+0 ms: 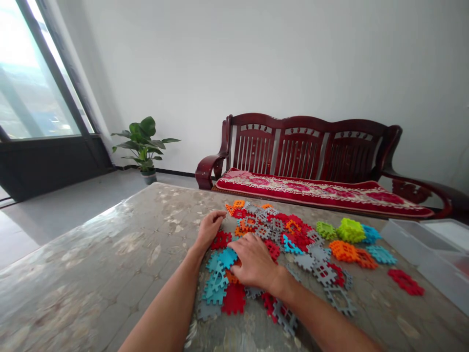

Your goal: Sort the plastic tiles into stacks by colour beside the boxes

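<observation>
Head view — close above table, facing forward, down — bench beyond.

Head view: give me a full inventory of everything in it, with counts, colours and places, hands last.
notched flat plastic pieces: many, overlapping; red, grey, blue, orange; mid-table
lime-green notched stack: one; right of the main spread
loose red notched piece: one; right, near the bin
translucent plastic bin: at least one; clear; table's right side
floral-patterned table surface: one; grey-brown; foreground
carved wooden bench: one; dark red-brown; behind table
floral seat cover: one; red and cream; on bench
potted leafy plant: one; green; floor, left
glazed dark frame: one; far left
wall: white; background
left hand: one; spread's left edge
right hand: one; over the pieces
</observation>
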